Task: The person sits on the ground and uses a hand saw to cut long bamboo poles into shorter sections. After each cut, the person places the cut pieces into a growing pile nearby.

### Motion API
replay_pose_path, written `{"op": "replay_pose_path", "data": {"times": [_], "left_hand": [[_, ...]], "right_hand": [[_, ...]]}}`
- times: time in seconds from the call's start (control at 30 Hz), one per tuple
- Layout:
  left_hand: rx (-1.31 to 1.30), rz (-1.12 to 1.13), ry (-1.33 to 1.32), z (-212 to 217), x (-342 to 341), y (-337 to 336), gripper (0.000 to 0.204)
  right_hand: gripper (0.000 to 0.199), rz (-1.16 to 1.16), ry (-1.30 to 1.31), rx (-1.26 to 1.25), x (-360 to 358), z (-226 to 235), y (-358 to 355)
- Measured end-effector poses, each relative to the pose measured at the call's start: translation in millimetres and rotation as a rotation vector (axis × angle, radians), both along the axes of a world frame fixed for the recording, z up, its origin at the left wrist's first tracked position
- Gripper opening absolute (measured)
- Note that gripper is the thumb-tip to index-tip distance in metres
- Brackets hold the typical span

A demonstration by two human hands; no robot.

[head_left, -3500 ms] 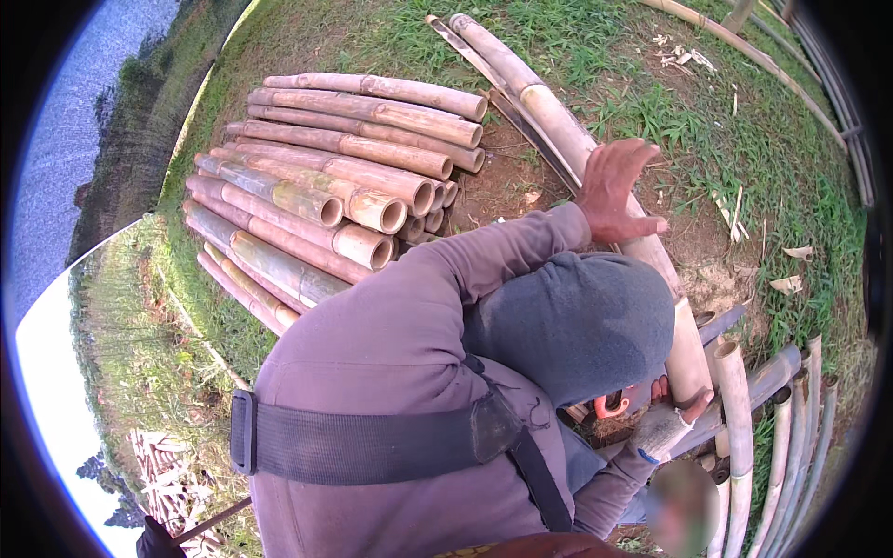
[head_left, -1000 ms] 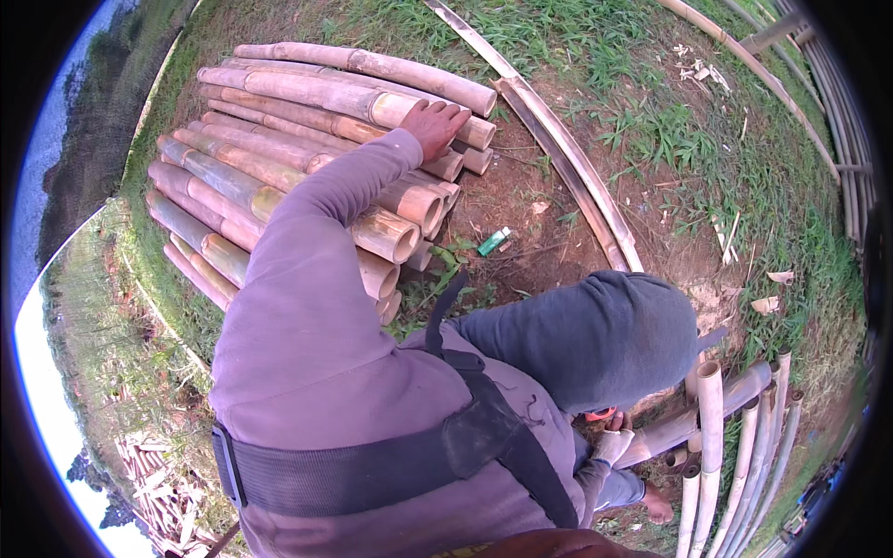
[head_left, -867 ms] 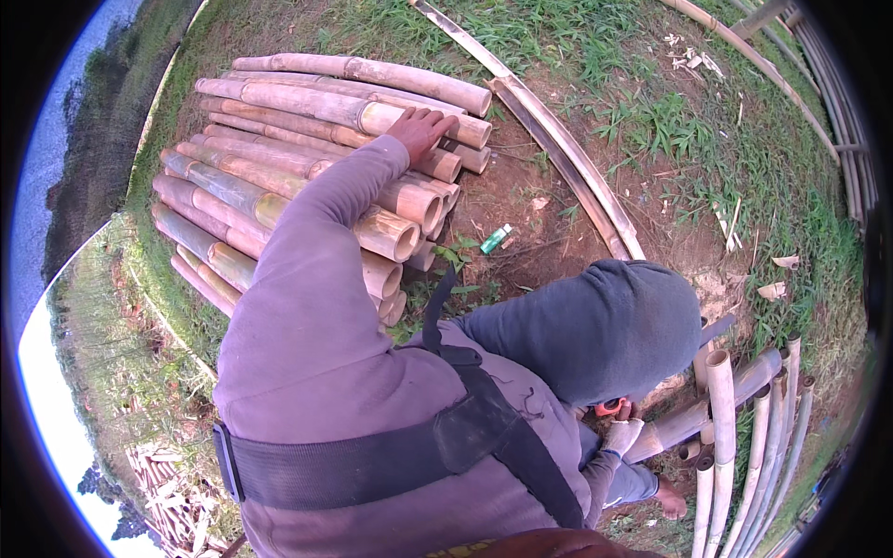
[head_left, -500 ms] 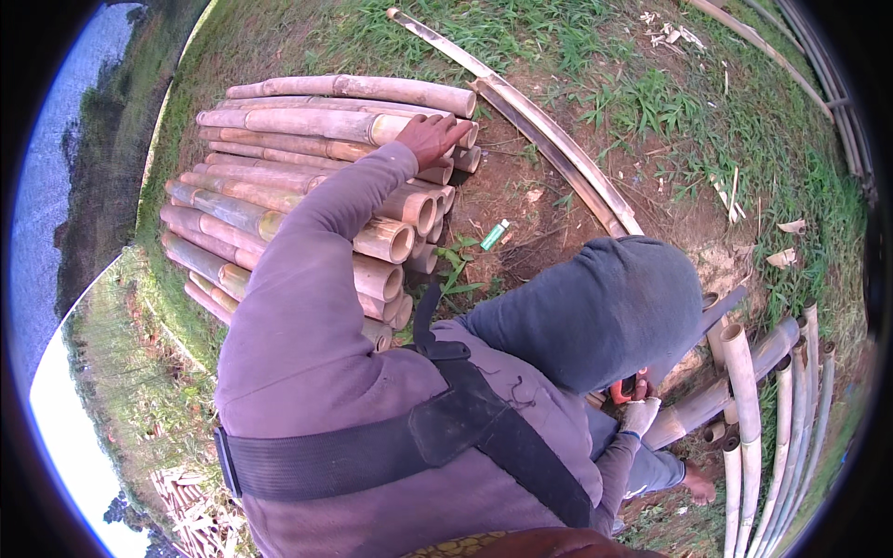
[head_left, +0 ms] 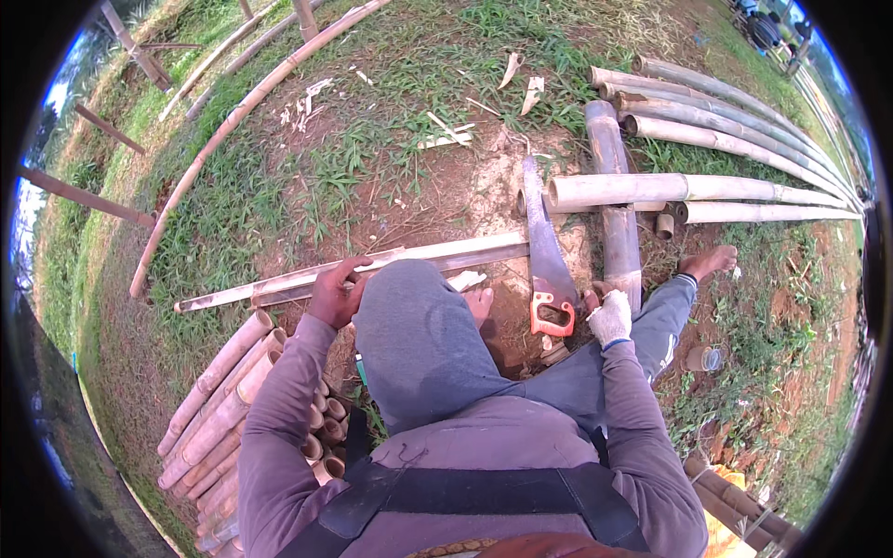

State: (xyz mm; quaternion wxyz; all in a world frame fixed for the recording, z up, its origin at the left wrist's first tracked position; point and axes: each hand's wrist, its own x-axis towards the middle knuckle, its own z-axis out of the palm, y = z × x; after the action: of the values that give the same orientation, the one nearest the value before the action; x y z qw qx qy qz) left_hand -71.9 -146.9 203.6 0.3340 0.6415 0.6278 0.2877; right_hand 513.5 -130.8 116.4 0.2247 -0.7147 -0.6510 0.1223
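My left hand (head_left: 337, 292) is held out beyond my bent knee, fingers curved and apart, beside a long split bamboo strip (head_left: 223, 296) on the ground; whether it touches the strip I cannot tell. My right hand (head_left: 610, 318), in a whitish glove with bare fingertips, is closed near a handsaw (head_left: 549, 251). The saw's orange handle points toward me, and its blade lies by the cut end of a bamboo pole (head_left: 619, 189). A small gap shows between glove and handle; what the fingers hold, if anything, is hidden. That pole rests across a thick dark bamboo log (head_left: 621, 246).
Cut bamboo lengths (head_left: 219, 418) are stacked at my left. Several long poles (head_left: 735, 139) fan out at the far right. A short bamboo piece (head_left: 704, 358) lies beyond my right leg. Wood scraps (head_left: 530, 93) litter the grass ahead, and a long curved pole (head_left: 200, 163) stretches along the far left.
My view has swung right, toward the saw and poles. My left hand has left the stacked bamboo and come forward by the split strip. The gloved right hand remains near the saw handle.
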Motion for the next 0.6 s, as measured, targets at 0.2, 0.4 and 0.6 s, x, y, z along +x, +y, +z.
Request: {"op": "replay_pose_path", "data": {"times": [0.2, 0.4, 0.6], "left_hand": [[0.442, -0.192, -0.138, 89, 123, 123, 0.036], [0.043, -0.565, 0.186, 96, 201, 209, 0.049], [0.067, -0.723, 0.576, 43, 322, 277, 0.094]], "right_hand": [[0.043, -0.381, -0.329, -0.221, 74, 67, -23], [0.051, -0.506, -0.276, -0.373, 108, 66, -58], [0.051, -0.571, -0.209, -0.314, 99, 66, -43]]}}
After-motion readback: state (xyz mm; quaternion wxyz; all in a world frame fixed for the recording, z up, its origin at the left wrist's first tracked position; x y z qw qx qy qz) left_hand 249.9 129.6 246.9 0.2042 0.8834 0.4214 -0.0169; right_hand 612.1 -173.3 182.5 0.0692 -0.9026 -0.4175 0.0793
